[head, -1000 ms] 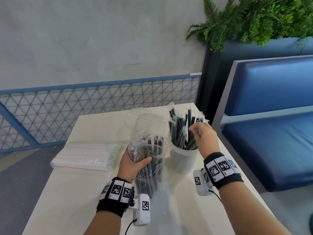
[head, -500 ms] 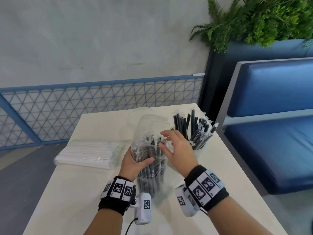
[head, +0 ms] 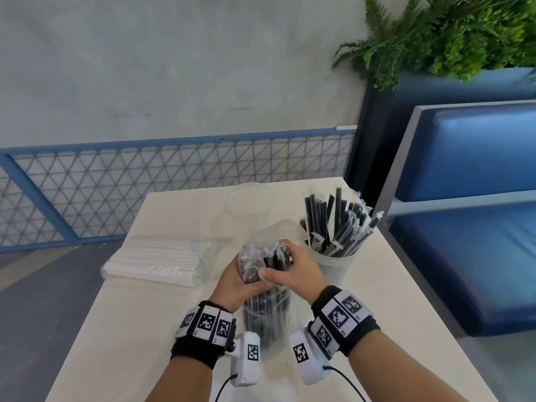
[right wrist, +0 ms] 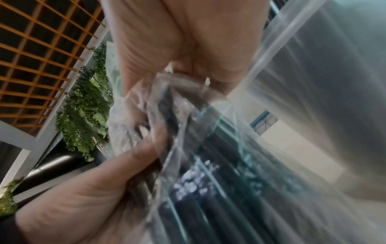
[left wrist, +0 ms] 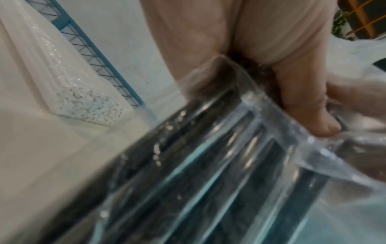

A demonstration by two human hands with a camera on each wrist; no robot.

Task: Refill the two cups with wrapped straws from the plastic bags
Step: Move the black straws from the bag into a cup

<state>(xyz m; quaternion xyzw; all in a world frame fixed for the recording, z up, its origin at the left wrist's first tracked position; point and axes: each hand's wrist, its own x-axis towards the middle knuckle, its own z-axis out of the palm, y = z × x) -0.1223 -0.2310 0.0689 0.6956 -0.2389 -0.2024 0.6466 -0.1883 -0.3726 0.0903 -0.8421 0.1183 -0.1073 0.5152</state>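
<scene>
A clear plastic bag of black wrapped straws (head: pixel 265 309) stands upright on the table (head: pixel 145 329) near the front. My left hand (head: pixel 237 281) grips its upper part from the left. My right hand (head: pixel 290 268) closes over the bag's top from the right, fingers curled round the straw ends; the right wrist view shows its thumb (right wrist: pixel 117 166) pressed on the crinkled plastic. To the right stands a translucent cup (head: pixel 338 266) full of black wrapped straws (head: pixel 339 224). An empty clear cup (head: pixel 251 203) stands behind the bag. A bag of white straws (head: pixel 162 261) lies at the left.
The table's right edge runs close to a blue padded bench (head: pixel 475 227). A blue mesh fence (head: pixel 145 187) and a grey wall stand behind the table. A planter with green ferns (head: pixel 452 36) rises at the back right.
My right hand left the filled cup, swung left and came down onto the top of the black-straw bag. My left hand kept its grip on the bag.
</scene>
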